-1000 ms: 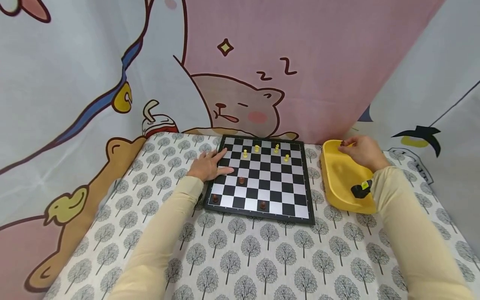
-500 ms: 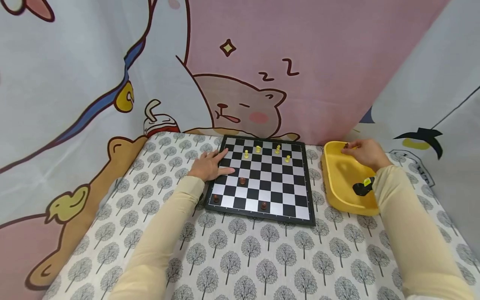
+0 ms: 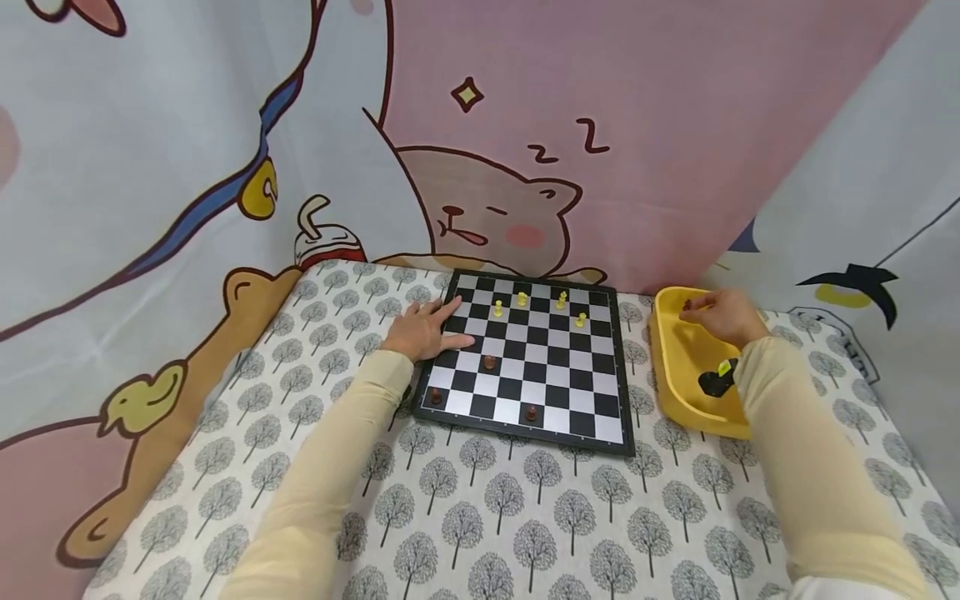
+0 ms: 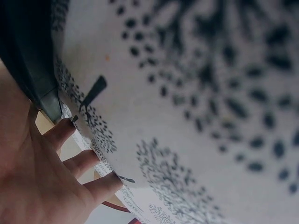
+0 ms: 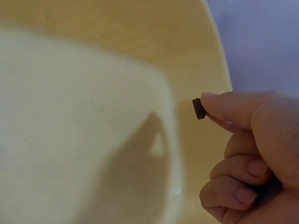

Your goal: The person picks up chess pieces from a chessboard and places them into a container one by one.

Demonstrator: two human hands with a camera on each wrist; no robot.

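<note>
My left hand rests on the left edge of a black-and-white chessboard, thumb and index finger spread across it; in the left wrist view the other fingers reach out over the cloth. Four-square rows apart from the brown pieces, several yellow chess pieces stand toward the board's far side. Three brown chess pieces are nearer me. Over the far end of a yellow tray, my right hand pinches a small dark brown chess piece between thumb and index finger. Its exact kind is hidden.
A black strap-like device with a yellow-green mark sits at my right wrist, over the tray. The table has a tree-print cloth. A cartoon-printed curtain hangs close behind the board and tray.
The head view has shifted slightly. My right hand, still pinching the brown piece, sits a little lower over the tray. My left hand and the pieces on the board stay put.
</note>
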